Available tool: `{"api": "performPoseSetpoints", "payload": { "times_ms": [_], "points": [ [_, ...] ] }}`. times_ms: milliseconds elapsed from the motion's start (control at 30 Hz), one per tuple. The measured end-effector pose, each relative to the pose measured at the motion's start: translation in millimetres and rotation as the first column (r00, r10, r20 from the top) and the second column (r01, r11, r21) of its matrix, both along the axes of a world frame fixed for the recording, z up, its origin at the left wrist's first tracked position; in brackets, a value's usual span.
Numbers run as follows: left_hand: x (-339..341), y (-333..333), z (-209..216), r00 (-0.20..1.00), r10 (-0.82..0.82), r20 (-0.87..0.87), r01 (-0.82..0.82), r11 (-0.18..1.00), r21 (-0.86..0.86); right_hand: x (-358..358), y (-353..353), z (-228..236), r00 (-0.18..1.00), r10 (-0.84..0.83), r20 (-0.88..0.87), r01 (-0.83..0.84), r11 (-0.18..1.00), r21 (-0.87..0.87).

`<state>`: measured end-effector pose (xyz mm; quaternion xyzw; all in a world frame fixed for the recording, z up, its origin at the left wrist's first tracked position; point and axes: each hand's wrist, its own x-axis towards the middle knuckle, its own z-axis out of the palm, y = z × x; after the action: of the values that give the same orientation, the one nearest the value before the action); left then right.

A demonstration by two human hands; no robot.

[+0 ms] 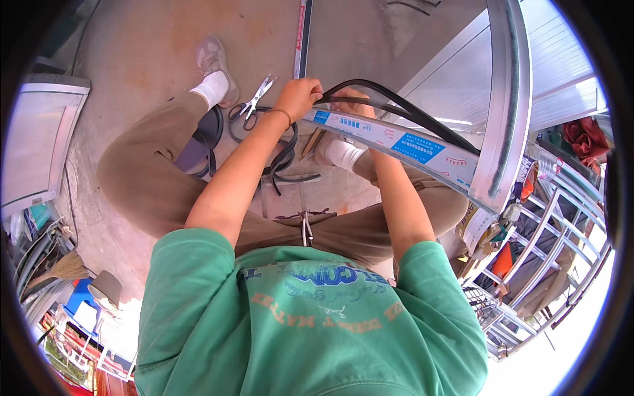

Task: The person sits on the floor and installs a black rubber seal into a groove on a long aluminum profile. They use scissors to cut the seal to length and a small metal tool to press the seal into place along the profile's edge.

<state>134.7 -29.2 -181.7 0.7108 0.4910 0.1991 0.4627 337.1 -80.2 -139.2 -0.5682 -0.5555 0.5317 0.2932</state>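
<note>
Black strip at left grip

We list: frame, silvery metal, smooth, bright sheen; film along its bar, printed, plastic-looking, glossy; strip, black, rubber-like, smooth, low sheen; scissors, shiny metal blades, dark plastic-looking handles; floor, concrete-like, matt, stained; T-shirt, matt cloth, printed front; trousers, plain matt cloth. We also record: broom, rough, straw-like bristles.
</note>
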Motion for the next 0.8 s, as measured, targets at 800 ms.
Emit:
{"api": "performPoseSetpoints", "payload": {
  "times_ms": [800],
  "points": [
    [1.7,-58.6,-4.4,0.999,-0.001,0.046,-0.009,0.98,0.197,-28.0,-42.1,-18.1,0.955,-0.064,0.288,0.032,0.993,0.114]
  ]
}}
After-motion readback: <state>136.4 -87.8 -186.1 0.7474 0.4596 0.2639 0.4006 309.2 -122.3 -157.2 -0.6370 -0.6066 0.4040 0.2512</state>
